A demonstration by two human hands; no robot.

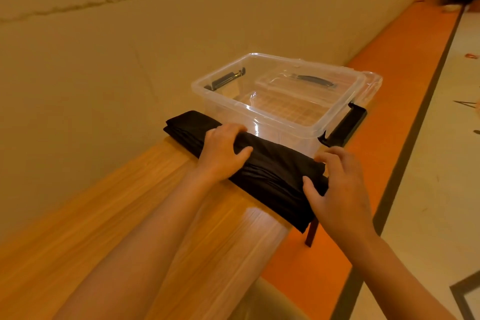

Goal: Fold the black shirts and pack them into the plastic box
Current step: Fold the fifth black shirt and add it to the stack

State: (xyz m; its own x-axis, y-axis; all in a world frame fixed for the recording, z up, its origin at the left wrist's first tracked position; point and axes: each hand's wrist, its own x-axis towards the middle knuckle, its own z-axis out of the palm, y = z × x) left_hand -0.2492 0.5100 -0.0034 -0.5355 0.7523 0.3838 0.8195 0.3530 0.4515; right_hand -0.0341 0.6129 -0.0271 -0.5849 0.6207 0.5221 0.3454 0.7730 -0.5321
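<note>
1. The long, narrow, pale wooden desk (109, 215) runs along a tan wall (104, 47), so there is hardly any room on that side; its other long edge drops to an orange floor strip (389, 112), and one dark desk leg (311, 234) shows below that edge.
2. The folded black fabric shirt (270, 176) lies as a long band straight across the desk from the wall side to the open edge, where its end hangs slightly over.
3. The desk top between the shirt and the person is bare wood, crossed only by the two forearms.
4. The left hand (223, 153) is curled over the shirt's far fold near its middle, fingers wrapped over the top and thumb on the near side, gripping the cloth.
5. The right hand (335, 189) holds the end of the shirt by the open edge, thumb pressed on the fabric and fingers curled round the corner.
6. The clear rectangular plastic box (202, 86), with black latch handles at both ends, stands just behind the shirt, touching or almost touching it.
7. The box holds no clothing; through its clear walls a transparent lid with a dark handle (311, 80) can be seen, though I cannot tell whether it lies inside or behind.
8. No readable writing or label shows on the box or shirt.
</note>
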